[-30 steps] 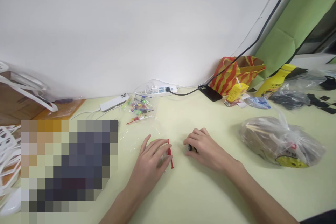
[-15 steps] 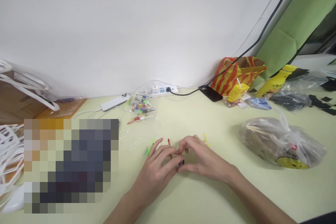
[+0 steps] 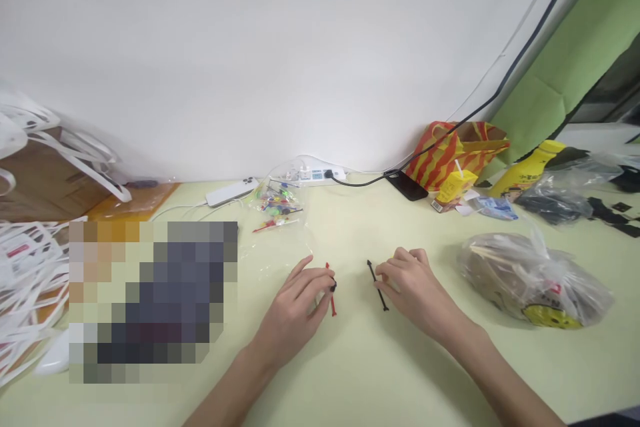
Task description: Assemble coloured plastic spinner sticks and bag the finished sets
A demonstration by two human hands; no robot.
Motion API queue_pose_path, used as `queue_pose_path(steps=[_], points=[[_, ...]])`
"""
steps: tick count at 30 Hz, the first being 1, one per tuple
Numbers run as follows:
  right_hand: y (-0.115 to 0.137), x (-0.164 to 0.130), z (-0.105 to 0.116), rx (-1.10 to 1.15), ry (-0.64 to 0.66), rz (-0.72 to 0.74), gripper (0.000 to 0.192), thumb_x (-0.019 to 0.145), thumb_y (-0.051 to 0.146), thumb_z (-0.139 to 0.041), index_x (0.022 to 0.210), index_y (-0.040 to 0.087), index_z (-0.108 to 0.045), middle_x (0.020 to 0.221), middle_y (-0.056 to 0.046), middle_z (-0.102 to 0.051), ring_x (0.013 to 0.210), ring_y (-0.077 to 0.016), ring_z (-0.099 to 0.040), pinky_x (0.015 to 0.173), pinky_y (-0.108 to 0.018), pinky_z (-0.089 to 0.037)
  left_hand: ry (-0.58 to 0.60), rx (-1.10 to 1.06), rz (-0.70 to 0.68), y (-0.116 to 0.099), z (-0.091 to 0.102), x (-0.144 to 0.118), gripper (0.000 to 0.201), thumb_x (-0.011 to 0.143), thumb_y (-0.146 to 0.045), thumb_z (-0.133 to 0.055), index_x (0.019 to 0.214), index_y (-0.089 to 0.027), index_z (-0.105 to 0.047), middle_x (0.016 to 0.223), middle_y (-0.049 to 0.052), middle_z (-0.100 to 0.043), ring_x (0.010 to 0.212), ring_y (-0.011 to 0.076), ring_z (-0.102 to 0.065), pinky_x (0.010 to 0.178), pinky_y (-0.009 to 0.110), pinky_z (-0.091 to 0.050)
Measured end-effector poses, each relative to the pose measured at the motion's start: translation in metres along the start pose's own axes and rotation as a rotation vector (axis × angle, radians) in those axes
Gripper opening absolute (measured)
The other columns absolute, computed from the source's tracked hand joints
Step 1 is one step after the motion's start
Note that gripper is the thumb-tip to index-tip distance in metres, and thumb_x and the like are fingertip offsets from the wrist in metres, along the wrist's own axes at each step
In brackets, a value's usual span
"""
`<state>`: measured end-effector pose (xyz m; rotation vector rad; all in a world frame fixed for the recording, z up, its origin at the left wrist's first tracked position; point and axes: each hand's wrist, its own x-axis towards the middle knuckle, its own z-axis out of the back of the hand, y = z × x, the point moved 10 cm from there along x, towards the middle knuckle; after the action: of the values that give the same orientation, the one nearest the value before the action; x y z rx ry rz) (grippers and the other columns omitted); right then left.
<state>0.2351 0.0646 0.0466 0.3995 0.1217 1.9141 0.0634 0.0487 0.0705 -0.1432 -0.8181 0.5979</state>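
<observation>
My left hand (image 3: 299,300) is closed at the fingertips on a small black piece (image 3: 333,285) whose kind I cannot make out. Just under it, a red toy arrow (image 3: 333,307) lies on the table, its middle partly covered by my fingers. My right hand (image 3: 407,280) has bent fingers, with thumb and index tip at the shaft of a black toy arrow (image 3: 381,295). Both ends of the black arrow show. A speck of yellow peeks out behind the right-hand fingers, mostly hidden.
A clear bag of small coloured plastic parts (image 3: 277,203) lies behind my left hand. To the right sits a tied plastic bag (image 3: 530,283). Farther back are a phone (image 3: 407,185), a yellow drink carton (image 3: 454,188), a yellow bottle (image 3: 525,170) and a power strip (image 3: 315,174).
My hands have come apart, the right one moving rightward. The black arrow now shows between them. A green piece beside my left hand is no longer visible. The view has shifted slightly.
</observation>
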Motion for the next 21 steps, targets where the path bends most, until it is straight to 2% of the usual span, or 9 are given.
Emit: queue_pose_path(steps=[3,6,12,17,21], points=[[0.004,-0.013,-0.008,-0.042,0.006,-0.072,0.006,0.09,0.018,-0.067,0.084,0.019,-0.064,0.077,-0.004,-0.07,0.086,-0.0243,-0.057,0.079,-0.037,-0.028,-0.018,-0.016,-0.002,0.0,0.002,-0.001,0.019,0.091,-0.006,-0.058,0.105,-0.018,-0.056,0.101,0.004,-0.071,0.101,0.0146,-0.069,0.116,0.048,-0.042],[0.002,-0.027,-0.011,-0.055,-0.021,-0.213,0.01,0.088,0.022,-0.069,0.081,0.019,-0.062,0.079,-0.004,-0.071,0.082,-0.0241,-0.058,0.077,-0.037,-0.028,-0.024,-0.012,-0.012,-0.001,0.004,0.0,0.018,0.091,-0.007,-0.059,0.104,-0.018,-0.056,0.102,0.004,-0.071,0.099,0.0141,-0.069,0.116,0.05,-0.042],[0.001,-0.047,-0.018,-0.059,-0.005,-0.416,0.015,0.09,0.02,-0.065,0.076,0.019,-0.059,0.078,-0.004,-0.071,0.08,-0.0247,-0.06,0.074,-0.036,-0.027,-0.025,-0.01,-0.035,-0.004,0.006,0.001,0.02,0.092,-0.01,-0.061,0.108,-0.02,-0.056,0.104,0.003,-0.071,0.099,0.0149,-0.069,0.115,0.052,-0.041],[0.001,-0.052,-0.024,-0.036,0.081,-0.51,0.021,0.093,0.013,-0.052,0.074,0.018,-0.059,0.076,-0.005,-0.07,0.078,-0.023,-0.06,0.075,-0.036,-0.026,0.018,-0.044,-0.017,-0.005,0.005,0.002,0.02,0.093,-0.015,-0.06,0.111,-0.022,-0.057,0.101,0.002,-0.072,0.096,0.0149,-0.069,0.109,0.046,-0.046],[0.003,-0.05,-0.029,-0.092,0.147,-0.517,0.023,0.09,0.008,-0.045,0.072,0.018,-0.056,0.074,-0.007,-0.068,0.075,-0.0224,-0.058,0.074,-0.036,-0.026,0.032,-0.047,-0.016,-0.006,0.003,0.001,0.021,0.094,-0.017,-0.06,0.115,-0.022,-0.057,0.099,0.001,-0.073,0.092,0.0154,-0.069,0.108,0.046,-0.047]])
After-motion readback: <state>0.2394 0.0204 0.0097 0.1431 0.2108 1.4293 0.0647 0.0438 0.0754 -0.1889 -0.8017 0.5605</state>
